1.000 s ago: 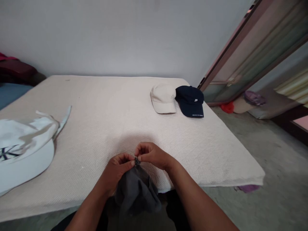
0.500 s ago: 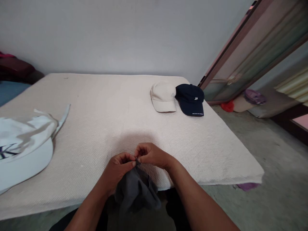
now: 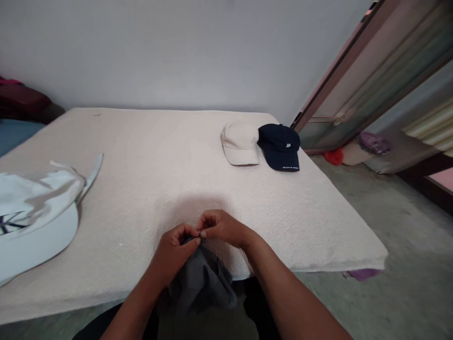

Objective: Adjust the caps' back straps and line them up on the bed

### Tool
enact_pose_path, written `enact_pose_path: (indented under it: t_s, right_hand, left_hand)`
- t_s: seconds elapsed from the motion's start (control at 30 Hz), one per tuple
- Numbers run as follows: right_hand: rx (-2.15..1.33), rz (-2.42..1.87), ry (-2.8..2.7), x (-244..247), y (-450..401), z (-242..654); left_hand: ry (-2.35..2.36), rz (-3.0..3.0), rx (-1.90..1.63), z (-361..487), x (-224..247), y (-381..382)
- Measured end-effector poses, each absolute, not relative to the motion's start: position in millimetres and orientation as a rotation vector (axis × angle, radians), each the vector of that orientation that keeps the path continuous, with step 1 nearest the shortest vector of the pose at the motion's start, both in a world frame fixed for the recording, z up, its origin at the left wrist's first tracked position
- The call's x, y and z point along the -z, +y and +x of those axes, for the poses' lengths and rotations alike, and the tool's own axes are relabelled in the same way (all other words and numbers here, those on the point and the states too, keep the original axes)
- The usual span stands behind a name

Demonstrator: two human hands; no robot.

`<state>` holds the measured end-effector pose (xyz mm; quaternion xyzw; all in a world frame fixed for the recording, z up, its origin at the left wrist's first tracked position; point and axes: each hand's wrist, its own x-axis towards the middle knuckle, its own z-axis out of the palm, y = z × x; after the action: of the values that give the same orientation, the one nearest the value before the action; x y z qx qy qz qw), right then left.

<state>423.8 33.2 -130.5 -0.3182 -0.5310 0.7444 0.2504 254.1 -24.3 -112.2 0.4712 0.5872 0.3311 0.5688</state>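
A dark grey cloth item [image 3: 203, 283] hangs from my fingers at the near edge of the light-covered surface [image 3: 159, 156]. My left hand [image 3: 179, 245] pinches its top edge between thumb and forefinger. Touching it at the same spot, my right hand [image 3: 219, 227] also pinches the top of the grey cloth. The small part between the fingertips is too hidden to make out. Folds of the cloth drop below the surface's edge, over my lap.
A cream cap [image 3: 240, 143] and a navy cap [image 3: 281, 147] lie side by side at the back right. A white cap [image 3: 38, 212] with dark letters and loose straps is at the left. A wall [image 3: 159, 52] stands behind the surface.
The fingertips have shifted very slightly at the top of the grey cloth, the right ones a little to the left. Both hands still pinch it.
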Motion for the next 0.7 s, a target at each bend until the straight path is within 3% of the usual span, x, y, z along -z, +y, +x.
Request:
enact_pose_path:
  t_s: [0.7]
  right_hand:
    - [-1.937,-0.967,-1.5,134.7,32.5,417.4]
  left_hand:
    - [1.461,1.242,-0.727,253.4,116.6,-21.4]
